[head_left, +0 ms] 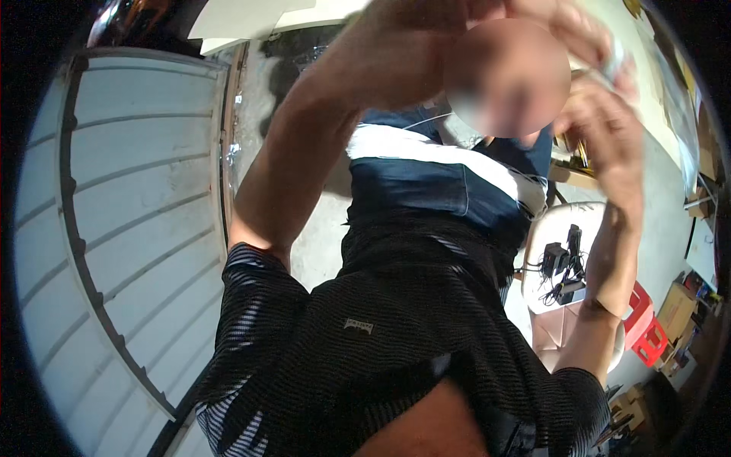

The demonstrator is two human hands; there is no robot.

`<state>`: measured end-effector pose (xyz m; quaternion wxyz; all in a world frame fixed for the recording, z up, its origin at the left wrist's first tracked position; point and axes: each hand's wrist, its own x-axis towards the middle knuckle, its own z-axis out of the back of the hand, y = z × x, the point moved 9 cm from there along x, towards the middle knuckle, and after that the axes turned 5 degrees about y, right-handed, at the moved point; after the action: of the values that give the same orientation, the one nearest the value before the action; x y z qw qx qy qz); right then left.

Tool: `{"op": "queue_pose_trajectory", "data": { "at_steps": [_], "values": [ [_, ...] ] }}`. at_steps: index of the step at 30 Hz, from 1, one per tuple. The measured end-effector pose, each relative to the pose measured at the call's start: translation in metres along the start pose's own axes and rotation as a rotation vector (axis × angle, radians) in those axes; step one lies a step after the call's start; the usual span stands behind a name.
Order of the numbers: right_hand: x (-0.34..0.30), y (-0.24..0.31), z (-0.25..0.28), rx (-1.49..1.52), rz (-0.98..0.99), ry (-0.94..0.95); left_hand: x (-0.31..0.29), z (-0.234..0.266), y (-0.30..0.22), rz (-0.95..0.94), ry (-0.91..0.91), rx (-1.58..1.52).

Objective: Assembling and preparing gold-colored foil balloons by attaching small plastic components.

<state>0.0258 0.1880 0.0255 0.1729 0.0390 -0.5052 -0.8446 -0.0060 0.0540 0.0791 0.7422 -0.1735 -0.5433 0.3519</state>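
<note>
Pale ribbed panelling [145, 190] is filling the left side, one dark-edged frame bending around it. One small pale item [615, 64], blurred, is showing at upper right by the fingers of the left hand [567, 24]; they are curving, but I cannot tell whether they are gripping it. Just below, the right hand [611, 141] is keeping its fingers half bent, its hold unclear. One pale tabletop [653, 91] is edging past both hands; grey floor [661, 199] is running between it and one chair [542, 232], which is carrying at least two black adapters [556, 260]
</note>
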Motion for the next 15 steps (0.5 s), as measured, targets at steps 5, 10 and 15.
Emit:
{"op": "queue_pose_trajectory", "data": {
  "at_steps": [5, 10, 15],
  "values": [
    [-0.006, 0.021, 0.028, 0.326, 0.074, -0.016, -0.002, -0.005, 0.009, 0.164, -0.16, 0.443],
    [0.007, 0.008, -0.032, 0.0, 0.061, 0.251, -0.007, 0.01, 0.002, 0.047, -0.124, 0.271],
    [-0.009, 0.021, 0.044, 0.182, 0.051, -0.146, -0.015, -0.011, 0.025, 0.394, -0.405, -0.325]
  ]
}}
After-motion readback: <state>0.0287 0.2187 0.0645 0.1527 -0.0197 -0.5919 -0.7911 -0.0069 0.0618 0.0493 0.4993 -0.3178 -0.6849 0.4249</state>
